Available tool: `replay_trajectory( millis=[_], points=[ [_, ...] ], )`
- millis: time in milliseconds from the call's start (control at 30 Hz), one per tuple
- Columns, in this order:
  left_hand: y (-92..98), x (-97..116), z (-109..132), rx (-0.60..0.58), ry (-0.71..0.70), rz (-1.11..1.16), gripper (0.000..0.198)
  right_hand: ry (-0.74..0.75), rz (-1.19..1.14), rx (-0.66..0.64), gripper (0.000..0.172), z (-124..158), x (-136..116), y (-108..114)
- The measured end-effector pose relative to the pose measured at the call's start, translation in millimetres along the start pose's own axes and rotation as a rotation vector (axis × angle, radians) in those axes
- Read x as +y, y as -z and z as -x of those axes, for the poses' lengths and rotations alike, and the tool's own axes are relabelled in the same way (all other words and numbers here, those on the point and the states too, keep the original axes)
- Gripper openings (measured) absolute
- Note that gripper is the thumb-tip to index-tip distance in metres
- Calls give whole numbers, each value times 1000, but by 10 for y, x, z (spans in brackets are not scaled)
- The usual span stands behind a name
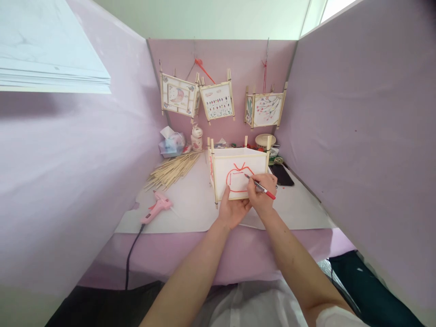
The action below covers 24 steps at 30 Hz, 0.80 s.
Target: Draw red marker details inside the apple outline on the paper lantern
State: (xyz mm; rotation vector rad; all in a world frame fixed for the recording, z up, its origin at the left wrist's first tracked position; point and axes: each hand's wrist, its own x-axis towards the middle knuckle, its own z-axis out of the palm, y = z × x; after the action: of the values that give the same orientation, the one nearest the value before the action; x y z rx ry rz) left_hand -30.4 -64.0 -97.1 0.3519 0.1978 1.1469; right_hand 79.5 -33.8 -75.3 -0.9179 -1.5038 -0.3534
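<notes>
A box-shaped paper lantern [222, 160] with a thin wooden stick frame stands tilted in front of me. Its front panel carries a red outline drawing [239, 191], round with a leafy top. My left hand [233, 210] supports the lantern from below, its thumb against the lower edge of the front panel. Pinched in my right hand [264, 193] is a marker [261, 186] with a red end, its tip at the paper inside the outline. More red marks show on the lantern's left side panel.
A pink hot glue gun [158, 207] with a dark cord lies at the left, below a pile of wooden sticks [175, 169]. Behind are a tissue pack [172, 144] and a jar [196, 138]. A black phone [282, 175] lies right. Decorated lanterns [267, 110] hang at the back.
</notes>
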Motion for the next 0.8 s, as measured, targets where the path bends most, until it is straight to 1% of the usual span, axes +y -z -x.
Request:
replay_trajectory(
  millis=[233, 500, 667, 800],
  points=[
    [-29, 1, 16, 13, 6, 0, 53, -8, -10, 11, 9, 8, 0, 0],
    [-42, 1, 16, 33, 12, 11, 50, 2, -30, 2, 11, 12, 2, 7],
    [-13, -2, 6, 4, 13, 2, 53, -2, -55, 41, 4, -4, -12, 33],
    [-4, -9, 3, 1, 9, -6, 55, 5, -47, 41, 3, -6, -11, 39]
  ],
)
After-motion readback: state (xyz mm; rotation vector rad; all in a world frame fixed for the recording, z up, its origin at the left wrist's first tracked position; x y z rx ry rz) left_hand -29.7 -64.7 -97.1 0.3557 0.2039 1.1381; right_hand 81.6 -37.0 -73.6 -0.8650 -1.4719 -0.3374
